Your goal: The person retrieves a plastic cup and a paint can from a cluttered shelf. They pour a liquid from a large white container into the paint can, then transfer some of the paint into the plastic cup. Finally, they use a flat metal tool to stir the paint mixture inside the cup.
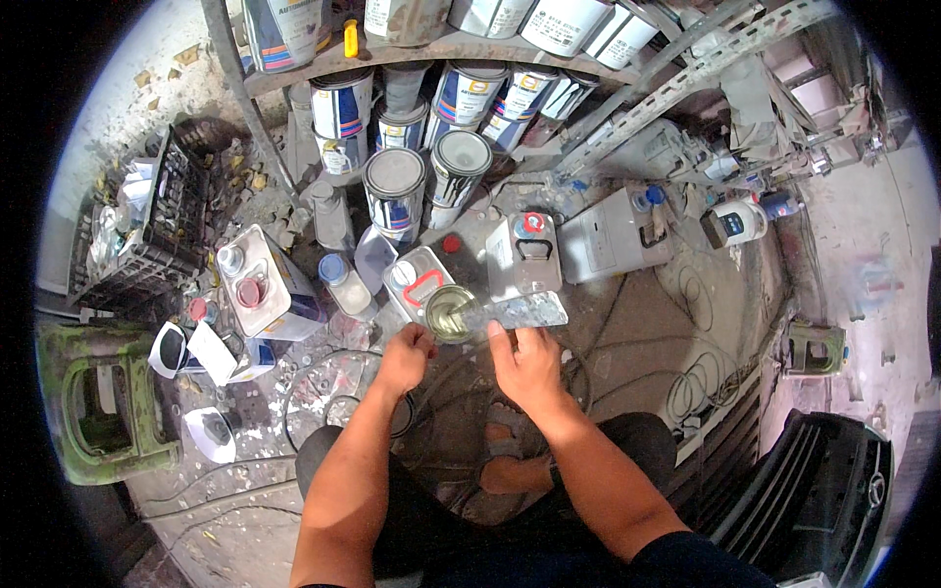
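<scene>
Between my hands is a round cup (450, 321) with pale yellowish liquid in it. My left hand (406, 361) is closed at the cup's near left edge, its fingers curled in a pinch. My right hand (526, 365) grips a long, see-through plastic piece (524, 312) that lies sideways and reaches the cup's right rim; its exact kind I cannot make out. Just behind the cup stands a metal can with a red handle (421, 286). Farther right is a rectangular can (521, 257) with a dark handle and red cap.
Paint cans (395, 181) crowd the floor and shelf (441, 49) ahead. At left are a square can (267, 284), a black crate (169, 211) and a green stool (103, 402). Hoses (686, 382) coil at right, near a black car grille (804, 490). A grey jug (618, 235) stands back right.
</scene>
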`<state>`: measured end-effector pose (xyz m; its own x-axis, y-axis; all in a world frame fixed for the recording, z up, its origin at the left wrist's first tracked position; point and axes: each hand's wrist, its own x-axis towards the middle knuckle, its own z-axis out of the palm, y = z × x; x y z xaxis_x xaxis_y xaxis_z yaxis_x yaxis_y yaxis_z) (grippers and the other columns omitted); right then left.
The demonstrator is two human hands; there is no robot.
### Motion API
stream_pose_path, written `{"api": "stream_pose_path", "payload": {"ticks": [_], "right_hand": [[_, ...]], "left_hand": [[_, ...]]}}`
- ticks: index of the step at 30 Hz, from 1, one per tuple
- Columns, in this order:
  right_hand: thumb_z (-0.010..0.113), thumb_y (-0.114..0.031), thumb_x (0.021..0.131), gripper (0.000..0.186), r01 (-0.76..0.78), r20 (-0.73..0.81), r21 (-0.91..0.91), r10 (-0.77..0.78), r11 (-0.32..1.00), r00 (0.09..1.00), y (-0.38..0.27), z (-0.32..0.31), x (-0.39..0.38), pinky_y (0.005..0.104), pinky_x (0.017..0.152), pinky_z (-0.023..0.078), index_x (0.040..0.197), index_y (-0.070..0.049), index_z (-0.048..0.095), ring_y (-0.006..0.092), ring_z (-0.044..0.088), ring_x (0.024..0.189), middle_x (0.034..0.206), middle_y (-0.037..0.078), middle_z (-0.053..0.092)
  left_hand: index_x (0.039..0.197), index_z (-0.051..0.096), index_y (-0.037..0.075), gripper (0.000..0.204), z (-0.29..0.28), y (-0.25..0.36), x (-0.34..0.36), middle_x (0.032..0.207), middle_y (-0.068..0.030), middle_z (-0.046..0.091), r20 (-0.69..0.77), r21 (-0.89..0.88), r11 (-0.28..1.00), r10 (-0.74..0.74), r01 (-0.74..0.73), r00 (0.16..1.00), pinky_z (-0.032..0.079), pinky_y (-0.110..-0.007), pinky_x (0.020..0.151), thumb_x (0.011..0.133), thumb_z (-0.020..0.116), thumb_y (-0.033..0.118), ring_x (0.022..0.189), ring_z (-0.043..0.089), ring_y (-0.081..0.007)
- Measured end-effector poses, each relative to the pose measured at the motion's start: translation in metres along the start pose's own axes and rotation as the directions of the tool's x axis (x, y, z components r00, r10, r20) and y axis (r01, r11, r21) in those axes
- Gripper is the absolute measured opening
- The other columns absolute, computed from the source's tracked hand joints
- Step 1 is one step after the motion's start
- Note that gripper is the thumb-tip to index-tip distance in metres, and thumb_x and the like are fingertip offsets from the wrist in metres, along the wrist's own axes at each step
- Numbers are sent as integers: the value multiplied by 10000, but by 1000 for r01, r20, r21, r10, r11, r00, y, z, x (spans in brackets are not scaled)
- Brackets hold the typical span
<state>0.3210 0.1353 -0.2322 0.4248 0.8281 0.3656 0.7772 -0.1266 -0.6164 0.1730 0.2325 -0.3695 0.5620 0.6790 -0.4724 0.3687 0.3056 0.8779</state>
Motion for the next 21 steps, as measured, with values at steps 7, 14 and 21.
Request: {"api": "stream_pose_path", "payload": {"ticks": [7,14,21], "right_hand": [[613,-119,861,144,35,13,55,-36,998,999,-15,-21,18,422,670,479,951,-7,607,391,614,753,845,189,639],[622,-121,852,143,-9,100,-29,12,1000,995,10,-8,11,432,672,479,943,-11,612,404,610,764,846,192,638],[605,-197,879,177,-19,-31,-12,19,1000,999,-5,-1,2,475,607,442,873,-22,584,416,569,680,753,197,589]], "left_hand": [[939,575,9,231,-1,-2,0,792,-59,631,0,33,999,23,-23,1000,458,-279,629,939,512,231,684,563,-136],[934,572,14,215,0,-7,5,793,-57,631,1,9,1000,6,-6,1000,453,-274,623,935,523,223,681,560,-131],[934,563,20,206,0,-9,5,797,-53,631,-7,13,1000,18,-18,1000,450,-274,623,937,523,221,685,555,-126]]}}
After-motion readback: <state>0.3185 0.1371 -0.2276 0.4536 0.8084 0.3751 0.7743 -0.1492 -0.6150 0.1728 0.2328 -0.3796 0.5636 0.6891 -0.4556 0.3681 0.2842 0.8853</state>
